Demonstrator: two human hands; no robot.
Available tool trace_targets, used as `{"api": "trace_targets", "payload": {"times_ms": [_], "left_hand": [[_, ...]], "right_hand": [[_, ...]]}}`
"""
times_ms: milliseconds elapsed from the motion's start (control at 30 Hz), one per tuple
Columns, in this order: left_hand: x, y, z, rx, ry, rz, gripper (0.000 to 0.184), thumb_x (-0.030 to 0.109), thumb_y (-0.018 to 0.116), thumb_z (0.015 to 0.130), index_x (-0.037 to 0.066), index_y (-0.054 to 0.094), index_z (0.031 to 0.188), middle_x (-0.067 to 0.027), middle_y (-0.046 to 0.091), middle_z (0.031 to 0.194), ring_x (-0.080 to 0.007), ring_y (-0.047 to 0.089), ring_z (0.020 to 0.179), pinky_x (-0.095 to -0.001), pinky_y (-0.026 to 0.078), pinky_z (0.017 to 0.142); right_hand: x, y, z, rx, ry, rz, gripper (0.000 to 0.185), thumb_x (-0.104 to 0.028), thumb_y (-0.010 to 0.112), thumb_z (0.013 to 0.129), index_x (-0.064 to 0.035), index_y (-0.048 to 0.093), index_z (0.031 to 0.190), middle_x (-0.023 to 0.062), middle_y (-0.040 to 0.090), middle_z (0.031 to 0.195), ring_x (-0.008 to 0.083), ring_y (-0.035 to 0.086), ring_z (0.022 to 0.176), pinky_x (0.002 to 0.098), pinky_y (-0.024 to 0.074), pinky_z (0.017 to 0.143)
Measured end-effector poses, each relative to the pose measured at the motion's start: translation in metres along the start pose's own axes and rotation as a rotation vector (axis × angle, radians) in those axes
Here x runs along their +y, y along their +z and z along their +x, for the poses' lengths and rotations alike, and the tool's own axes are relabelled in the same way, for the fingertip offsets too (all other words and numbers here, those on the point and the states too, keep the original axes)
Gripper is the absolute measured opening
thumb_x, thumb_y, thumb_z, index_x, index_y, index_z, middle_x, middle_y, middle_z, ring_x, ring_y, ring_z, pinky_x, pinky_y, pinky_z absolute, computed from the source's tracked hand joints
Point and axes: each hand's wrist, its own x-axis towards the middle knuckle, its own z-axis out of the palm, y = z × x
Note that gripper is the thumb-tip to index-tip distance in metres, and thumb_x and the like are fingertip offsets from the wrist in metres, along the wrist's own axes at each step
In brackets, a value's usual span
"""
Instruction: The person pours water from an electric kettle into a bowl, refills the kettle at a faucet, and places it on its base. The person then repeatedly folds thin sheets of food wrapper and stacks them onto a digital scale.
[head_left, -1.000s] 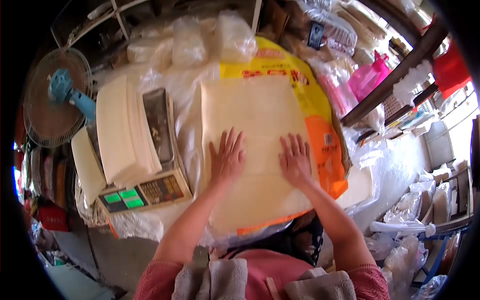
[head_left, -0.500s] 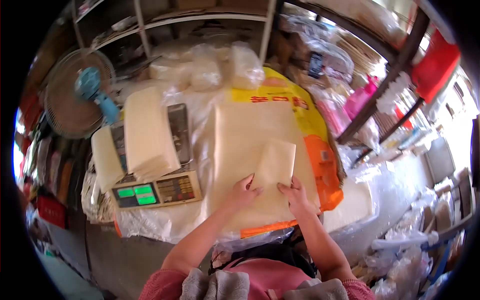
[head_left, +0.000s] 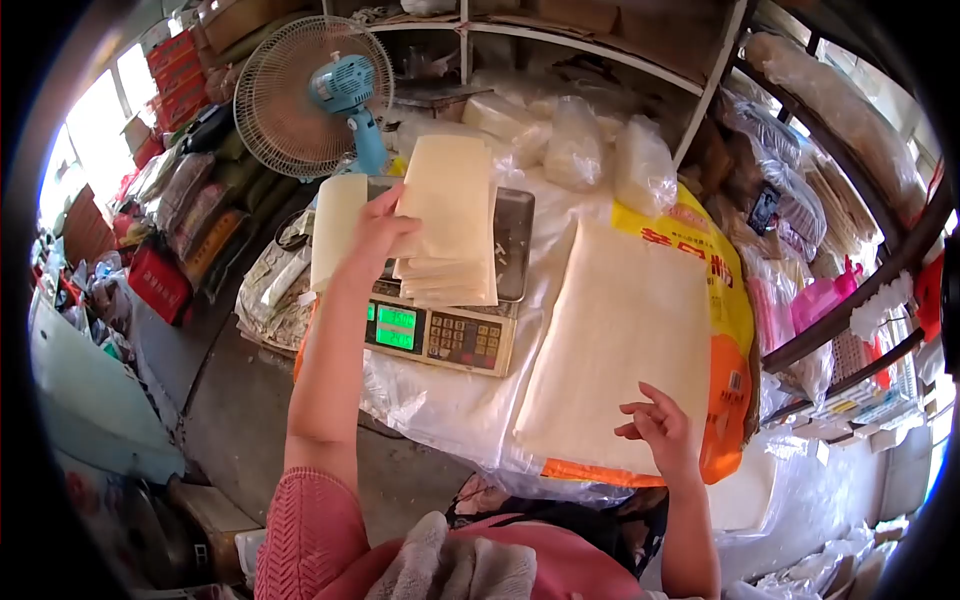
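Note:
A stack of folded cream-coloured sheets (head_left: pixel 450 215) lies on the metal pan of a digital scale (head_left: pixel 465 340). My left hand (head_left: pixel 385 235) is at the left edge of this stack, thumb and fingers closed on the top folded sheet. Left of it stands another cream bundle (head_left: pixel 338 225), partly behind my wrist. My right hand (head_left: pixel 657 430) hovers over the lower right of a pile of large flat cream sheets (head_left: pixel 615 340), with its fingers apart and nothing in them. What the sheets are made of cannot be told.
Behind the scale stands a blue fan (head_left: pixel 342 85). Plastic-wrapped bundles (head_left: pixel 575 145) sit at the back of the table below a shelf. A yellow and orange printed sack (head_left: pixel 735 345) lies under the large sheets. A cluttered rack (head_left: pixel 830 350) rises on the right.
The folded sheet has left the large pile and my left hand is now at the stack on the scale. My right hand has let go, fingers spread. The view has turned left.

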Motion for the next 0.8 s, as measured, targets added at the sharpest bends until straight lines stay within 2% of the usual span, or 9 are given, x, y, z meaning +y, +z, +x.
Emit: {"api": "trace_targets", "payload": {"times_ms": [133,167,233,267,367,433,500,567,800], "left_hand": [[-0.021,-0.002,0.009,0.072,0.007,0.073,0.063,-0.005,0.062,0.07,-0.001,0.047,0.131,-0.0072,0.058,0.117,-0.0127,0.057,0.097,-0.0247,0.046,0.082],[-0.02,-0.008,0.014,-0.093,0.002,0.135,0.064,-0.002,0.056,0.073,0.0,0.041,0.135,-0.0043,0.053,0.127,-0.0132,0.052,0.111,-0.027,0.039,0.096],[-0.014,0.008,0.007,-0.058,-0.04,0.293,0.056,0.001,0.058,0.076,0.0,0.045,0.131,-0.0024,0.058,0.117,-0.0116,0.056,0.101,-0.0265,0.043,0.089],[-0.008,0.012,0.0,-0.087,0.014,0.341,0.052,0.005,0.061,0.079,0.001,0.048,0.129,-0.0048,0.057,0.12,-0.0161,0.054,0.107,-0.0293,0.041,0.093],[0.001,0.045,-0.051,0.43,0.764,1.004,0.05,0.01,0.062,0.077,0.006,0.051,0.125,-0.0127,0.055,0.122,-0.0238,0.05,0.112,-0.0356,0.039,0.095],[-0.003,0.073,-0.089,0.303,0.839,0.845,0.051,0.014,0.061,0.078,0.006,0.049,0.127,-0.0144,0.045,0.133,-0.0309,0.038,0.124,-0.0406,0.029,0.104],[-0.026,0.087,-0.114,0.173,0.882,0.783,0.052,0.016,0.06,0.082,0.003,0.045,0.13,-0.0143,0.046,0.133,-0.0311,0.039,0.124,-0.0423,0.028,0.104],[-0.061,0.102,-0.142,0.099,0.718,0.667,0.057,0.023,0.063,0.085,0.003,0.041,0.134,-0.0143,0.043,0.136,-0.027,0.038,0.127,-0.0383,0.028,0.107],[-0.116,0.127,-0.211,-0.153,0.539,0.666,0.061,0.019,0.055,0.089,-0.006,0.027,0.138,-0.0233,0.031,0.14,-0.0399,0.027,0.131,-0.0465,0.021,0.108]], "right_hand": [[0.034,-0.013,-0.01,0.013,0.027,0.033,0.036,-0.005,0.048,0.093,0.0041,0.044,0.128,0.0159,0.064,0.1,0.0236,0.067,0.08,0.0304,0.0553,0.073],[0.037,-0.013,-0.01,0.021,0.029,0.026,0.032,-0.008,0.049,0.094,0.0035,0.048,0.124,0.0136,0.064,0.098,0.0212,0.066,0.08,0.0293,0.0544,0.073],[0.041,-0.006,-0.01,0.026,0.047,-0.122,0.028,-0.013,0.057,0.091,0.003,0.056,0.114,0.0092,0.066,0.091,0.014,0.066,0.078,0.0245,0.0503,0.069],[0.039,0.002,-0.012,0.024,0.025,-0.296,0.026,-0.011,0.058,0.089,0.0031,0.058,0.11,0.0096,0.067,0.089,0.0183,0.066,0.077,0.0279,0.0511,0.066],[0.061,0.019,-0.009,-0.072,-0.298,-0.652,0.021,-0.009,0.061,0.085,-0.0002,0.061,0.104,0.0103,0.066,0.088,0.0234,0.064,0.077,0.0321,0.0504,0.072],[0.069,0.029,0.0,-0.137,-0.514,-0.743,0.016,-0.01,0.062,0.082,-0.0028,0.062,0.095,0.0105,0.064,0.085,0.0257,0.061,0.079,0.0359,0.0483,0.078],[0.075,0.041,0.003,-0.174,-0.648,-0.875,0.01,-0.011,0.062,0.08,-0.0051,0.061,0.087,0.0097,0.061,0.081,0.0262,0.059,0.079,0.0388,0.046,0.083],[0.078,0.051,0.01,-0.175,-0.712,-1.058,0.007,-0.013,0.062,0.079,-0.0072,0.058,0.08,0.0081,0.057,0.077,0.0249,0.057,0.078,0.0408,0.0436,0.087],[0.092,0.07,0.021,-0.294,-0.76,-1.329,0.008,-0.009,0.063,0.068,-0.0076,0.056,0.07,0.0083,0.054,0.072,0.0246,0.057,0.072,0.0383,0.0482,0.072]]}}
